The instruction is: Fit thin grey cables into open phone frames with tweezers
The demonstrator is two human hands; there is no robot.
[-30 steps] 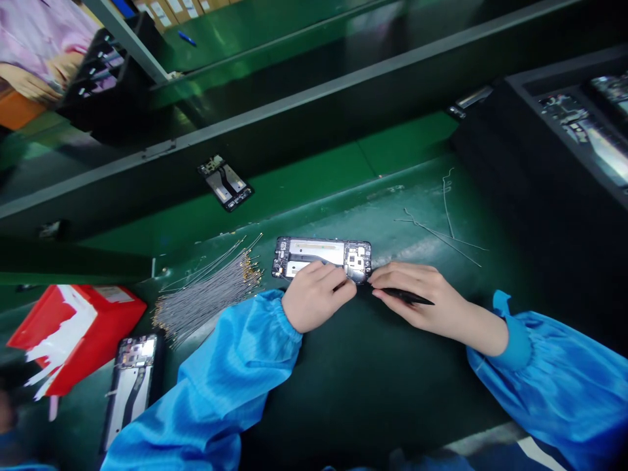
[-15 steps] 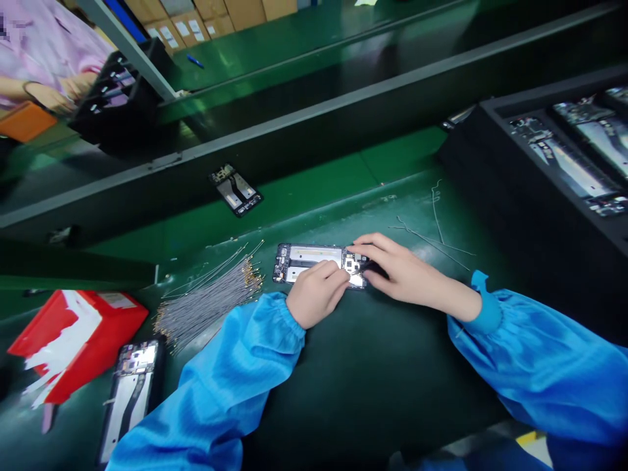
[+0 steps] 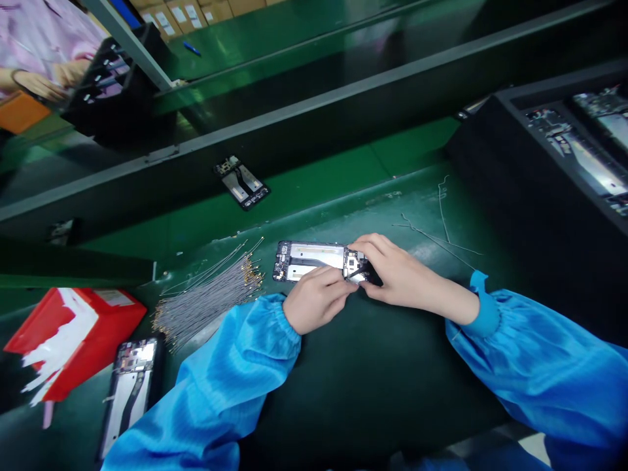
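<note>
An opened phone [image 3: 318, 252] lies sideways on the green bench in front of me, its inner frame and circuit board facing up. My right hand [image 3: 400, 271] grips its right end, with fingers at the far edge and the thumb at the near edge. By the thumb, a slim dark piece [image 3: 360, 270] lies over the board; I cannot tell what it is. My left hand [image 3: 318, 299] has its fingers pinched together at the phone's near edge, beside the board. Whatever is between those fingertips is hidden.
Left of the phone lies a bundle of thin grey cables [image 3: 209, 297]; a few loose cables [image 3: 436, 239] lie right. A red bin [image 3: 105, 327] and another opened phone [image 3: 130, 386] are at left. A black tray [image 3: 520, 170] holds phones at right. Across the partition, a person's hands [image 3: 46, 82] work.
My left hand's fingertips have shifted slightly right and toward me along the phone's near edge. The right hand keeps its place at the phone's end. The view has tilted slightly.
</note>
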